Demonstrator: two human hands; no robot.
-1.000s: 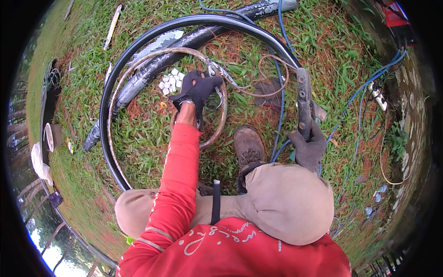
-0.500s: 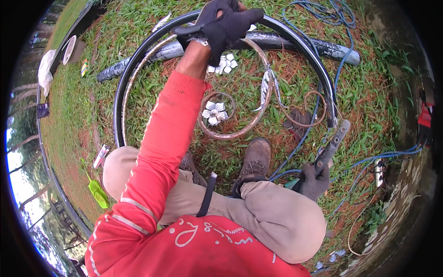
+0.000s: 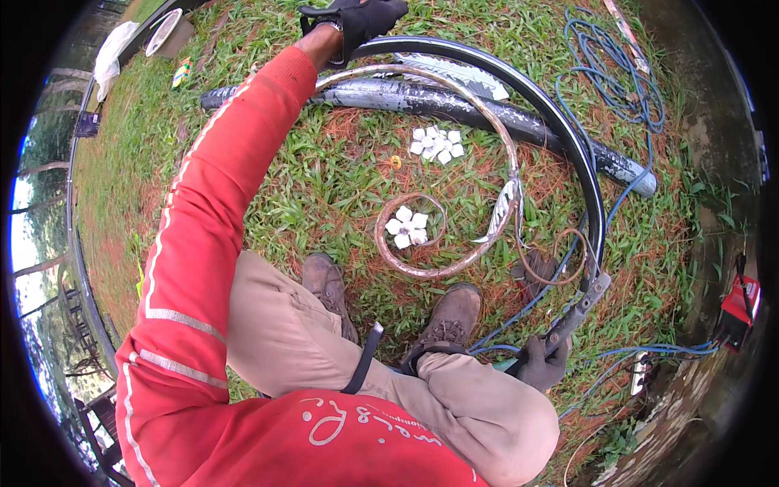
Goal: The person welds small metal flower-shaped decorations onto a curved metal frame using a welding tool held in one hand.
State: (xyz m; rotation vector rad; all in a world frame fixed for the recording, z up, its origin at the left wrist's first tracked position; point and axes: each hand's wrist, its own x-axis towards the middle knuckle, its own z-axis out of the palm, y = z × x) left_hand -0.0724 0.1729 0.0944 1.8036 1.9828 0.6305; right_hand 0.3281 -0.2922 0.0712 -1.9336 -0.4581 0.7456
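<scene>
Gloved in black, my left hand (image 3: 357, 20) is closed around a curved black metal bar (image 3: 580, 154) near the top edge, which cuts off part of the fingers. A rusty scroll (image 3: 507, 134) lies within its curve, with a white metal leaf (image 3: 501, 209) attached. My right hand (image 3: 542, 364), in a grey glove, grips a flat grey metal tool (image 3: 578, 312) with holes along it, close to the bar's lower right end. I cannot make out the tool's exact kind. Two white metal flower pieces lie nearby: one flower (image 3: 406, 227) inside the scroll, another cluster (image 3: 436, 144) beyond.
A scuffed black pipe (image 3: 406, 99) lies across the grass under the curved bar. Blue hose (image 3: 604, 69) coils at far right and runs past my right hand. A power strip (image 3: 639, 373), a red item (image 3: 738, 300) and a stone edge flank the right. My boots (image 3: 445, 325) are planted nearby.
My left hand has moved up and left in view, still closed on the curved bar. The scroll and flowers appear lower and further right. My right hand keeps its grip on the tool.
</scene>
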